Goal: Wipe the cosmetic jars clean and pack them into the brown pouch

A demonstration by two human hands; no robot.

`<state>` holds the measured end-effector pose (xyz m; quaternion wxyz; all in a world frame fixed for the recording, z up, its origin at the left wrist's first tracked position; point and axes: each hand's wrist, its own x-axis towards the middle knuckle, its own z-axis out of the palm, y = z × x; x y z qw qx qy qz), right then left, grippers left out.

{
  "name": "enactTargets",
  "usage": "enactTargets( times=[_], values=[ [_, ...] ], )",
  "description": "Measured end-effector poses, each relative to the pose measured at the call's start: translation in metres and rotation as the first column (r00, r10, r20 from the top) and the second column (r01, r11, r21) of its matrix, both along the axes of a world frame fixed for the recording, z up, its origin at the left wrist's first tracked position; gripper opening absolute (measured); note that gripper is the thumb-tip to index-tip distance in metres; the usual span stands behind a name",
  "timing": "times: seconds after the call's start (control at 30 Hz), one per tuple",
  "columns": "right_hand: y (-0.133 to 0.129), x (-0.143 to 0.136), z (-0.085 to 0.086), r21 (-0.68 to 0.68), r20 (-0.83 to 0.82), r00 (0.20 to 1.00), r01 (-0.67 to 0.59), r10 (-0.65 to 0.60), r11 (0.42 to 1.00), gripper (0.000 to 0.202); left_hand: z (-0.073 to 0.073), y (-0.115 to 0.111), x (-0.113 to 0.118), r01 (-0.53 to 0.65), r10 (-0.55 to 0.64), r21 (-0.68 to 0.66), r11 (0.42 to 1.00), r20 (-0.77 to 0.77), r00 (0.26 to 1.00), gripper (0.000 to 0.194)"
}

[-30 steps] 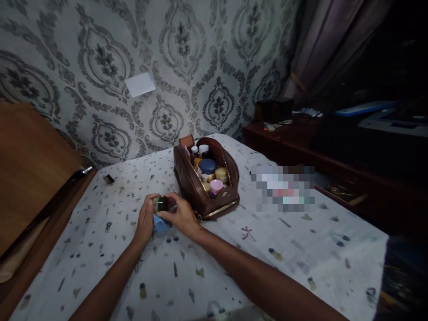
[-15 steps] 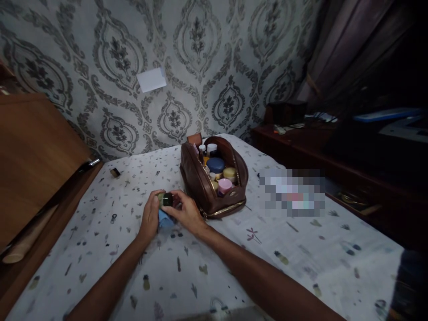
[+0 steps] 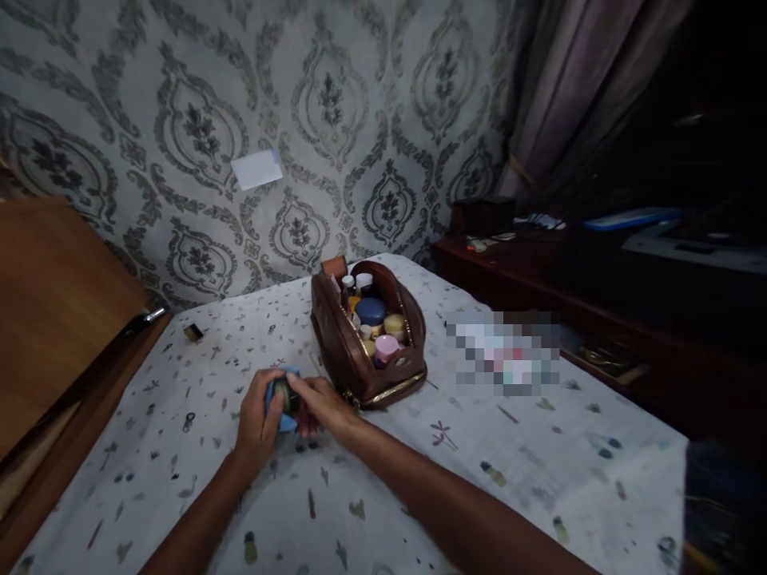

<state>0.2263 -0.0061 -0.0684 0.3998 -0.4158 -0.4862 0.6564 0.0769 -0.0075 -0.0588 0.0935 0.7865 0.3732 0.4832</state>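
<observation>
Between my two hands is a small dark green jar [image 3: 286, 394], with a light blue cloth [image 3: 289, 424] wrapped partly around it. My left hand [image 3: 259, 409] is closed on the jar and cloth from the left. From the other side my right hand [image 3: 327, 406] grips them, its thumb on the jar's upper edge and its other fingers partly hidden below. Just beyond the right hand stands a brown toiletry bag [image 3: 335, 339], unzipped. Inside it are several jars and bottles, among them a blue-lidded jar [image 3: 370, 311] and a pink-lidded jar [image 3: 387, 347].
A white patterned sheet [image 3: 419, 495] covers the surface. A small dark object [image 3: 193, 332] lies at the far left. Wooden furniture [image 3: 65, 303] borders the left side. On the right are a blurred-out item [image 3: 506, 351] and a dark red desk [image 3: 479, 267] with an open drawer.
My hands have turned the jar, and the blue cloth has come up from beneath it to surround it. The camera view has shifted slightly; the bag stays in place.
</observation>
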Motion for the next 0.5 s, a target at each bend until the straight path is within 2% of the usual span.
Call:
enactTargets(
  times=[0.1,0.17,0.3,0.4,0.5],
  values=[
    [-0.002,-0.001,0.001,-0.071,-0.061,0.997,-0.05,0.046,0.996,0.074,0.007,0.001,-0.004,0.043,-0.027,0.163,0.986,-0.097,0.995,0.019],
    [-0.005,-0.002,0.005,-0.077,-0.159,0.986,-0.063,0.05,0.995,0.075,0.016,0.002,-0.004,0.069,-0.036,0.253,0.965,-0.133,0.99,0.021],
    [-0.012,-0.002,0.032,-0.012,-0.387,0.922,0.007,-0.011,1.0,0.077,0.046,0.0,0.006,0.066,-0.04,0.331,0.941,-0.084,0.996,0.018],
    [-0.018,0.005,0.064,0.071,-0.473,0.88,0.077,-0.034,0.994,0.073,0.075,-0.001,0.024,-0.078,0.058,0.31,0.948,0.072,0.996,0.015],
    [-0.019,0.022,0.096,0.149,-0.498,0.865,0.151,-0.057,0.977,0.07,0.1,0.002,0.047,-0.251,0.195,0.232,0.94,0.236,0.952,0.023]
  ],
)
